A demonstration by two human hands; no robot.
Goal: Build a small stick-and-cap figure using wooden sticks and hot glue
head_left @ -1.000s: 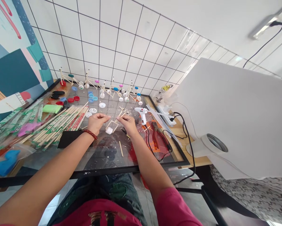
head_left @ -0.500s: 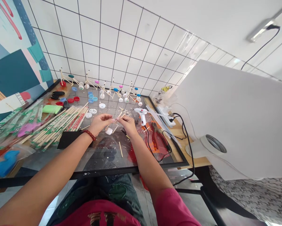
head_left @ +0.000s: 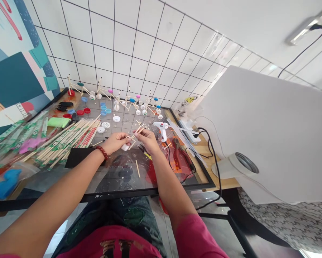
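Observation:
My left hand (head_left: 115, 142), a beaded bracelet at its wrist, pinches a small frame of wooden sticks (head_left: 133, 143) with a white bottle cap (head_left: 125, 147) on its near side. My right hand (head_left: 148, 141) is closed, thumb and fingertips pinching thin wooden sticks (head_left: 139, 129) at the upper end of the frame. The two hands are close together over the glass-topped table (head_left: 115, 175). Exactly where the sticks join is partly hidden by my fingers. A loose short stick (head_left: 138, 168) lies on the table nearer to me.
Little stick-and-cap bicycles (head_left: 132, 100) line the back. To the right are a white glue gun (head_left: 163, 130), red-handled pliers (head_left: 178, 154) and a power strip (head_left: 189, 132) with black cords. At left lie bundled chopsticks (head_left: 66, 143), red and blue caps (head_left: 103, 111) and coloured clay (head_left: 5, 182).
The frame has turned slightly between my hands, and my left fingers have closed in nearer the white cap. My right hand has shifted a little; the view has moved slightly.

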